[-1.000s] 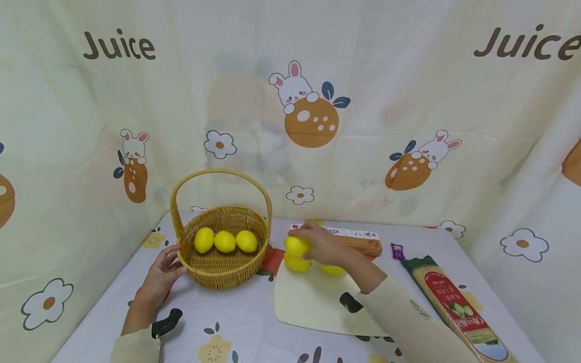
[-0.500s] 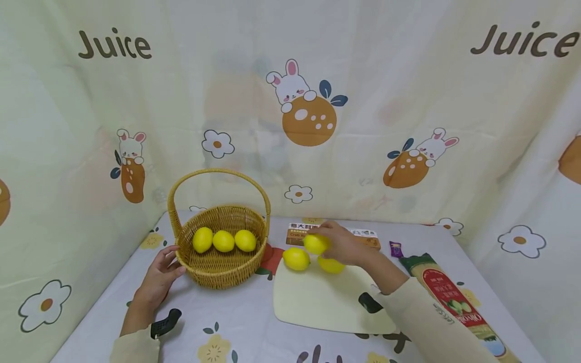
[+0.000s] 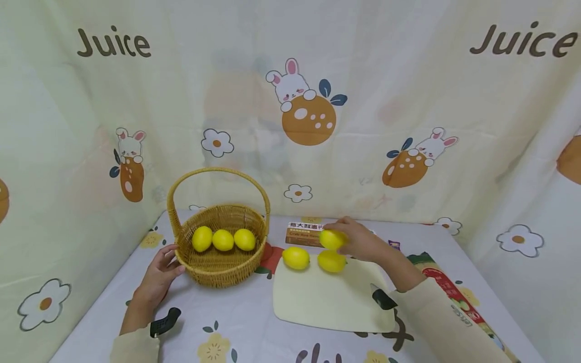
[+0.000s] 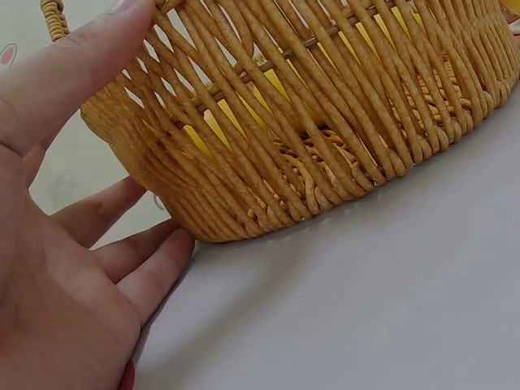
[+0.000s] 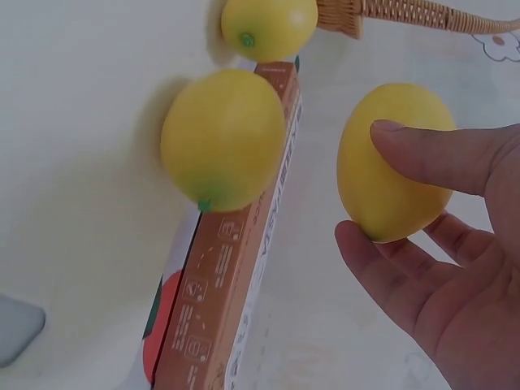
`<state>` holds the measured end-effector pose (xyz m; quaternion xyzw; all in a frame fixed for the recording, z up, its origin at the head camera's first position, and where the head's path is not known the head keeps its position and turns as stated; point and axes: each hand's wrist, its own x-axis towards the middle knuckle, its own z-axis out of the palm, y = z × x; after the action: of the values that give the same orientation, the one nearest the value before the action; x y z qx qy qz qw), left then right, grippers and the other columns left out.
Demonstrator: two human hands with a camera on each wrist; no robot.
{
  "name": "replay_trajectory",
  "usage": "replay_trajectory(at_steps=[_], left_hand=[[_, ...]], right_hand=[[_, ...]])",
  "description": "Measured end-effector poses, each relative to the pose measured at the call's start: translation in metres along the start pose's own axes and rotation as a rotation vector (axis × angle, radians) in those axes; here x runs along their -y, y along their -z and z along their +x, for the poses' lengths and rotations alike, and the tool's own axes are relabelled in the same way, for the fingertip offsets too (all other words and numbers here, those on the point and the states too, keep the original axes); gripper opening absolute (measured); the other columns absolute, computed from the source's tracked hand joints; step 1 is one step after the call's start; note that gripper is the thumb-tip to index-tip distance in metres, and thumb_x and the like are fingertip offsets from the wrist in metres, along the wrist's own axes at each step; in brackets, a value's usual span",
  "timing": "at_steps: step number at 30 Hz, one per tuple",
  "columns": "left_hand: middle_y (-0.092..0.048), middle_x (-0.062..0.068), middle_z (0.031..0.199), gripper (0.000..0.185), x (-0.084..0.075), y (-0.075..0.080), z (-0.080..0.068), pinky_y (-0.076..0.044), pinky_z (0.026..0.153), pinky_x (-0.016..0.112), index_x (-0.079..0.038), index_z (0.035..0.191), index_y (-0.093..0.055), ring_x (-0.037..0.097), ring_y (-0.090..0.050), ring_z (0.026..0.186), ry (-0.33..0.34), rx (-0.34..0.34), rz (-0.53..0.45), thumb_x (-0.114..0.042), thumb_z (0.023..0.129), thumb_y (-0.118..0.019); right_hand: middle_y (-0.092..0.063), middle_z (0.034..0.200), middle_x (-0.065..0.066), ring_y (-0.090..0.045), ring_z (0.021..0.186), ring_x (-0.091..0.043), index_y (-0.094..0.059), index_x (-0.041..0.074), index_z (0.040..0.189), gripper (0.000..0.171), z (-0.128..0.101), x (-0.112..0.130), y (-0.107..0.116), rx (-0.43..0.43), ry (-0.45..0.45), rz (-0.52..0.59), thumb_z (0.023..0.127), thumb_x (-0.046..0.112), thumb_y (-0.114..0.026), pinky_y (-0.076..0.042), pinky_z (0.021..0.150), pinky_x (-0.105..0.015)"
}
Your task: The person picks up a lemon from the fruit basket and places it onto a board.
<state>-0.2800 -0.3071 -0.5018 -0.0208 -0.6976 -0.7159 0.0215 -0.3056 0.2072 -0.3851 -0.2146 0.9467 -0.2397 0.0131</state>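
Note:
My right hand [image 3: 361,242] holds a yellow lemon [image 3: 333,240] above the far edge of the cutting board [image 3: 333,302]. In the right wrist view, thumb and fingers pinch that lemon [image 5: 396,162] from either side. Two more lemons rest on the board, a left one [image 3: 296,258] and a right one [image 3: 332,261] below the held lemon. On the left stands a wicker basket [image 3: 222,275] with a tall handle and three lemons [image 3: 223,240] in a row inside. My left hand [image 4: 73,236] touches the basket's left side with its fingers extended.
Behind the board lies a brown and white pasta box [image 3: 301,237]. A small purple packet [image 3: 394,245] and a green and red bag [image 3: 447,285] lie to the right, the bag partly covered by my right sleeve [image 3: 447,322]. A patterned curtain [image 3: 254,101] closes off the back.
My right hand has carried the lemon rightward, from above the left lemon to above the right one. My left hand stays at the basket.

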Motion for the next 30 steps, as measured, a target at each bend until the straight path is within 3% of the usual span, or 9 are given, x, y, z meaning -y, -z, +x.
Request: replay_trajectory(at_steps=[5, 15, 30], left_hand=[[-0.008, 0.019, 0.160, 0.065, -0.005, 0.007, -0.004, -0.036, 0.102, 0.024, -0.019, 0.143, -0.034, 0.040, -0.022, 0.140, -0.006, -0.017, 0.028, -0.004, 0.090, -0.068], [-0.005, 0.016, 0.161, 0.066, -0.001, -0.003, 0.001, -0.022, 0.110, 0.044, -0.025, 0.143, -0.036, 0.037, -0.020, 0.142, 0.049, 0.001, -0.004, -0.006, 0.089, -0.070], [-0.007, 0.017, 0.161, 0.067, 0.001, -0.003, 0.001, -0.021, 0.111, 0.046, -0.022, 0.145, -0.034, 0.038, -0.021, 0.141, 0.034, 0.005, -0.010, -0.007, 0.090, -0.070]], right_hand=[[-0.048, 0.129, -0.014, -0.049, 0.110, -0.033, -0.056, 0.015, 0.137, 0.063, -0.002, -0.009, 0.002, -0.002, 0.024, 0.015, 0.080, -0.001, -0.075, -0.045, 0.095, -0.053], [-0.049, 0.124, -0.014, -0.050, 0.106, -0.033, -0.058, 0.014, 0.134, 0.061, -0.029, -0.033, 0.012, -0.016, -0.082, 0.015, 0.078, -0.004, -0.076, -0.048, 0.092, -0.053], [-0.050, 0.127, -0.014, -0.051, 0.107, -0.032, -0.057, 0.017, 0.136, 0.064, -0.048, -0.063, -0.004, -0.009, -0.191, -0.037, 0.077, 0.003, -0.080, -0.047, 0.092, -0.056]])
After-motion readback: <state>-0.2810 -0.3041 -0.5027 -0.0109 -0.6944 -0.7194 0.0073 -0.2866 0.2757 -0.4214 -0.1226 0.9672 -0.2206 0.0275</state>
